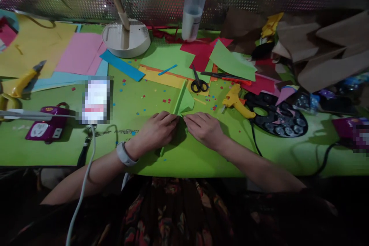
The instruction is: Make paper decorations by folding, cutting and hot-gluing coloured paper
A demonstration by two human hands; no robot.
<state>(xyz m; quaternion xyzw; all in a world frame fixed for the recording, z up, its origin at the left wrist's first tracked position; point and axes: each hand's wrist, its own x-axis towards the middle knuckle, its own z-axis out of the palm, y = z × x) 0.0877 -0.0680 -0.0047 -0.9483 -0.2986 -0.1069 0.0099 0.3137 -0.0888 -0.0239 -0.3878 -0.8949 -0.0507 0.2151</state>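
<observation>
Green paper piece point(180, 96), long axis slanting away rightward, pinched by left hand point(161, 128) and right hand point(204, 128)

Dim light, dark corners, soft detail
We see shadow on the worktop point(198, 159) between the left hand point(161, 128) and the right hand point(204, 128), the phone point(96, 98) glowing white under blocky pixelation, bright specks across the mesh point(161, 2), and blur softening the brown paper point(343, 50) at right.

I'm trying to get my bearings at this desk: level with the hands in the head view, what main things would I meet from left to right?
Purple box, phone, left hand's fingers, right hand's fingers, yellow glue gun, black palette, second purple box.
</observation>
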